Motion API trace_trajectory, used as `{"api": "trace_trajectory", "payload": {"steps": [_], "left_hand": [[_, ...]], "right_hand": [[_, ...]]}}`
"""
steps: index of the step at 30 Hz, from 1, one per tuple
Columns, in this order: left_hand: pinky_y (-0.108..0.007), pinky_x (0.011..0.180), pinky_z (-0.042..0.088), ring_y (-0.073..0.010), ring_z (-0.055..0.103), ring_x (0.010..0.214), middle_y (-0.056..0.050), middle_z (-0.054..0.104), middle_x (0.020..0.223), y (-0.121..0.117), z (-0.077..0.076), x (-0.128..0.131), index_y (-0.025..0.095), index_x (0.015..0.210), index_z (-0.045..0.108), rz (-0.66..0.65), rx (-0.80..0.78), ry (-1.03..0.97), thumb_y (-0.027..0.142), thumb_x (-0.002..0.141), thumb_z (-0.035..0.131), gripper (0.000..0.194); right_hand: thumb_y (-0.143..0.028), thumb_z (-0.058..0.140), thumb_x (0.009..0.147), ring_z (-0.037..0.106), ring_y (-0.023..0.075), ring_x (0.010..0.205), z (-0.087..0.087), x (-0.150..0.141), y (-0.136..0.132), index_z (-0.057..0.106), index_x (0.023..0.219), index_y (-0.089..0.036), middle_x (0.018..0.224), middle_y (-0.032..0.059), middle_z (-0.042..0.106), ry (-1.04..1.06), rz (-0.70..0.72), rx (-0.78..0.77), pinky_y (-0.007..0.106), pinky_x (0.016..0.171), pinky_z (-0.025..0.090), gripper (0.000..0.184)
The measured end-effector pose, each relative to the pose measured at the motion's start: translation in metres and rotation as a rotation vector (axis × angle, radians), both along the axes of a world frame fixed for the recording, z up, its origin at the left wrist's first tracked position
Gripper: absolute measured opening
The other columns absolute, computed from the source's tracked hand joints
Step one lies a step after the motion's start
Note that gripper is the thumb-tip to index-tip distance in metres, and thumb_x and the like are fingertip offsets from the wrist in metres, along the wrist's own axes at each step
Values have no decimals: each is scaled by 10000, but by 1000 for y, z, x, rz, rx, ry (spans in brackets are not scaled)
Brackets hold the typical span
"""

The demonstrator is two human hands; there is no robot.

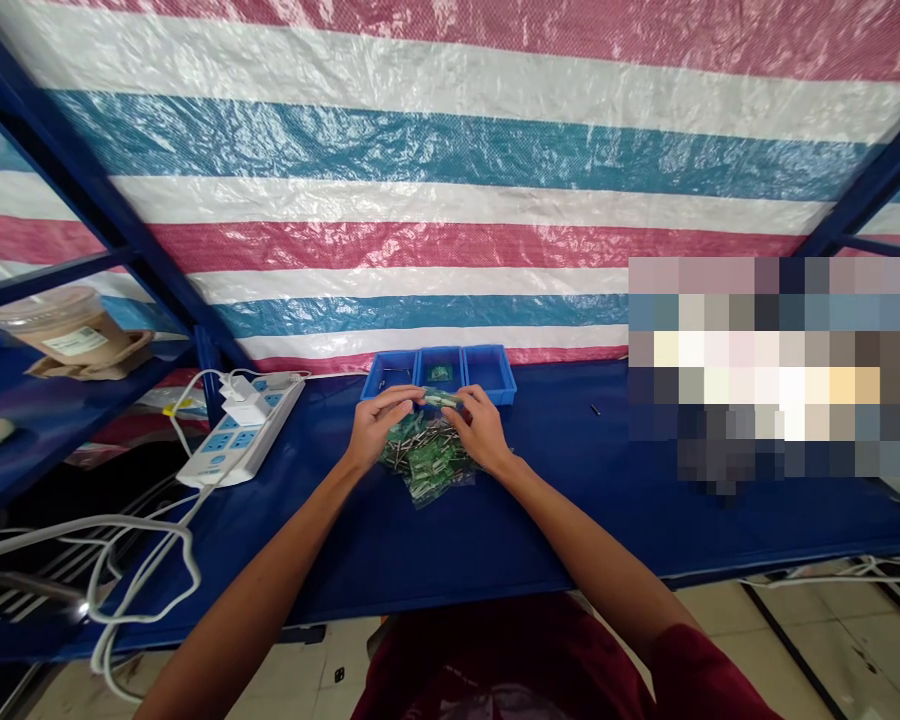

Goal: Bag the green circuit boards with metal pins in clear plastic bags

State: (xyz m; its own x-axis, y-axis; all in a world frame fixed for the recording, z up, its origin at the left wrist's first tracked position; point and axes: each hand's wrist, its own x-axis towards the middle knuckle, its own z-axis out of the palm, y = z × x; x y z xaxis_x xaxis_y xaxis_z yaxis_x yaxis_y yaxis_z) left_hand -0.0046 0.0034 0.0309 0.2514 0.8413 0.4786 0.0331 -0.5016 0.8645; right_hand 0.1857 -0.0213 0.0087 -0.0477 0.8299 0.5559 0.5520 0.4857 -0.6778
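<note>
Between my two hands is a small clear-and-green plastic packet [440, 398], pinched at its ends above a pile. My left hand [377, 425] closes its thumb and fingers on the packet's left end. At the other end, my right hand [482, 430] grips it the same way. Under and in front of the hands lies a heap of green-tinted packets with thin metallic pieces [431, 462]. Just behind stands a blue three-compartment tray [501, 398]. Its middle compartment holds a green packet [440, 373]; a few thin pieces lie in the left one.
A white power strip [244, 440] with plugged-in chargers and cables lies to the left on the blue table [570, 500]. Farther left, a lidded cup [75, 335] sits in a carrier on a shelf. A small dark piece [595, 409] lies right of the tray. The far right is pixelated.
</note>
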Motion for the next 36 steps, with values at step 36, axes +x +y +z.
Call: {"api": "trace_trajectory", "payload": {"steps": [36], "left_hand": [[-297, 695, 512, -195, 634, 733, -49, 675, 783, 1, -9, 4, 160, 960, 636, 119, -58, 252, 531, 747, 663, 428]], "right_hand": [[-385, 413, 949, 584, 161, 690, 0, 0, -3, 653, 878, -186, 774, 44, 652, 24, 91, 2, 266, 690, 456, 319]]}}
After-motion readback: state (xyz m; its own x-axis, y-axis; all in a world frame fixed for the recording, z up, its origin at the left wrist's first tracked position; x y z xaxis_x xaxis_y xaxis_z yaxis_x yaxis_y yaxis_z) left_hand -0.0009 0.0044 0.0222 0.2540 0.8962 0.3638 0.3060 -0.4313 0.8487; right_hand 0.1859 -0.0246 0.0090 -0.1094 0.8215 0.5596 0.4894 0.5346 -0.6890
